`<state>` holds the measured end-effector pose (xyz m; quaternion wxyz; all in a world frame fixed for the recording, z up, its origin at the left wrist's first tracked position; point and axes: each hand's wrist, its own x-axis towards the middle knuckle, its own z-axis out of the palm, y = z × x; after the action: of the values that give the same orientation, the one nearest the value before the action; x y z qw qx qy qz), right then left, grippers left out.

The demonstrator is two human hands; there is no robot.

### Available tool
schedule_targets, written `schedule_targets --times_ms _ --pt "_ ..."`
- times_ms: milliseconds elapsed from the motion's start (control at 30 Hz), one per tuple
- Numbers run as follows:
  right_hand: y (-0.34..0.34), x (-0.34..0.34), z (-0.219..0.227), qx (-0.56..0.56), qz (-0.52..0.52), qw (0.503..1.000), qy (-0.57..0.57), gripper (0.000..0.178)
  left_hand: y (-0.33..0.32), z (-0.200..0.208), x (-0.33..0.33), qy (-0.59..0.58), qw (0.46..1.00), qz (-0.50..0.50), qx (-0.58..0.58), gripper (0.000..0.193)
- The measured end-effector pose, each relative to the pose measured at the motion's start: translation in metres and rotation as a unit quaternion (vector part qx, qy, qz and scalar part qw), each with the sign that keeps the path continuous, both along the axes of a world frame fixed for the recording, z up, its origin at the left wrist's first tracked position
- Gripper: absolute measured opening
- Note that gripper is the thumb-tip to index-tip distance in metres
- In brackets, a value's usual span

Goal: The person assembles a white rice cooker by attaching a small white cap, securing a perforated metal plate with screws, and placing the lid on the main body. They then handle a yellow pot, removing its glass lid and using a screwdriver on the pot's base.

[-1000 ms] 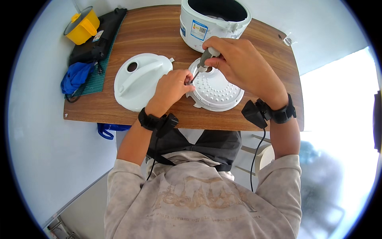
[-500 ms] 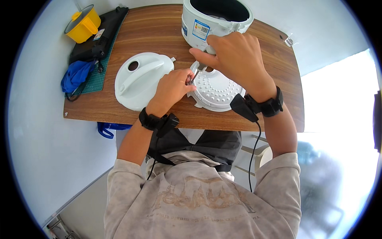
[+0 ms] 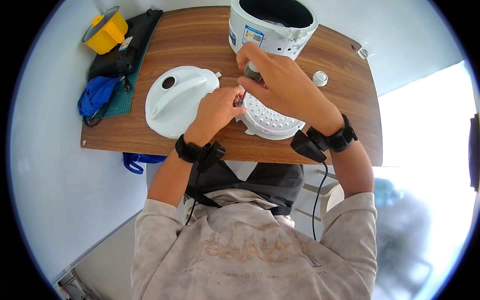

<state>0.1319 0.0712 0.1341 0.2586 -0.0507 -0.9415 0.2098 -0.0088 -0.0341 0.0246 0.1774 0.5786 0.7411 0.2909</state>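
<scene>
My right hand [image 3: 282,82] is closed round the grey and white handle of a screwdriver [image 3: 253,71]. Its thin shaft points down to the left edge of a round white dimpled plate [image 3: 272,117], apparently a cooker's inner lid. At that edge my left hand [image 3: 216,110] is closed in a pinch beside the shaft's tip; what lies between the fingertips is too small to make out. Left of the plate, partly behind my left hand, a white outer lid [image 3: 172,107] with a raised handle and a round hole lies on the table.
The white rice cooker body [image 3: 272,37], its top uncovered, stands at the far side of the wooden table [image 3: 195,37]. A small round white cap [image 3: 320,78] sits to the right. At the left are a yellow pot [image 3: 106,35], a black case [image 3: 107,60] and a blue cloth [image 3: 96,95].
My right hand has turned and shifted slightly left and down with the screwdriver, whose handle is now more upright. The small white cap has come into sight. My left hand stays in place.
</scene>
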Motion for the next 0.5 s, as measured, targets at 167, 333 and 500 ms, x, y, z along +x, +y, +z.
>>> schedule_targets --times_ms 167,333,500 --pt "-0.0041 -0.0015 0.0076 0.013 0.003 0.999 -0.031 0.02 -0.0017 0.0 -0.0002 0.007 1.0 -0.006 0.012 0.026" --pt "-0.0034 -0.0019 0.0038 -0.001 -0.007 1.0 -0.015 0.02 -0.0016 0.0032 0.0006 0.005 1.0 -0.005 0.004 0.028" --pt "0.0016 -0.0025 0.0009 -0.007 -0.021 1.0 -0.015 0.02 -0.0018 0.0066 0.0011 0.014 1.0 -0.006 -0.01 0.028"
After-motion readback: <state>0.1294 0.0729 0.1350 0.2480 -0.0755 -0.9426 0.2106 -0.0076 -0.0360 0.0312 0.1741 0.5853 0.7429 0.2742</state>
